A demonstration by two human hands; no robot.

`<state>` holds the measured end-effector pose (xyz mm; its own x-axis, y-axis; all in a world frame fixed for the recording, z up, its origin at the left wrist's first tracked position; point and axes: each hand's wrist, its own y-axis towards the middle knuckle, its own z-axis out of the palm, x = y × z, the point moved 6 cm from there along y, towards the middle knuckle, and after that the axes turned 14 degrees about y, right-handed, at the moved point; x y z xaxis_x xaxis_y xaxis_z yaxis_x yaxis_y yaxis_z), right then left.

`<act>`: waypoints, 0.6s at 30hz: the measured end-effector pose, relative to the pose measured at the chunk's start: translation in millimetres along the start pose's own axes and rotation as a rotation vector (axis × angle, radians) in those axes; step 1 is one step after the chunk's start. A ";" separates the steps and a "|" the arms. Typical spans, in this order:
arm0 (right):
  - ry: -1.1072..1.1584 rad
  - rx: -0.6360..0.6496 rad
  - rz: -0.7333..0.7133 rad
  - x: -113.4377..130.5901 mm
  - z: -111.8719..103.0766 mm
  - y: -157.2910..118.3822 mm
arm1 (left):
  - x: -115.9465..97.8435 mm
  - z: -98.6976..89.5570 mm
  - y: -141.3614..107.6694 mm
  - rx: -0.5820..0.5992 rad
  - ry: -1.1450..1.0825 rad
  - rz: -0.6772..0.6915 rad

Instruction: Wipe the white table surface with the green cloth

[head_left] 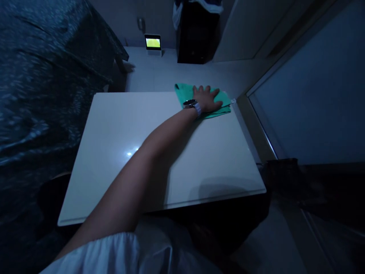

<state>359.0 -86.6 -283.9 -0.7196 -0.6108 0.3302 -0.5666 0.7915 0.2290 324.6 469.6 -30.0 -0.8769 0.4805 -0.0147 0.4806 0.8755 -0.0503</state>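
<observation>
My left hand (206,99) lies palm down on a green cloth (185,91), its fingers spread and pressing it flat. The cloth is spread over the far right corner of a white table (125,118), with part of it reaching the far edge. A round watch (189,103) with a pale strap sits on my left wrist. My left arm stretches diagonally across the tabletop from the lower left. No part of my right hand appears in view.
Patterned dark fabric (42,76) drapes over something on the left. On the floor beyond the table stand a small lit screen (153,42) and a black cabinet (196,34). A pale panel (313,91) rises on the right.
</observation>
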 end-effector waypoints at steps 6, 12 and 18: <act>-0.050 -0.036 -0.008 1.5 -17.2 8.3 | -56.3 0.2 -4.7 -0.018 0.023 0.326; -0.023 0.004 -0.013 0.4 -28.0 19.5 | -107.3 1.3 -79.5 0.003 0.075 0.625; 0.006 0.027 -0.028 2.1 -33.9 19.5 | -169.8 10.1 -182.9 0.022 0.117 0.917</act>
<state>360.1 -71.7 -247.8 -0.7009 -0.6323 0.3300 -0.5969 0.7733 0.2137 385.5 227.4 -28.4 -0.1463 0.9883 0.0428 0.9849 0.1495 -0.0874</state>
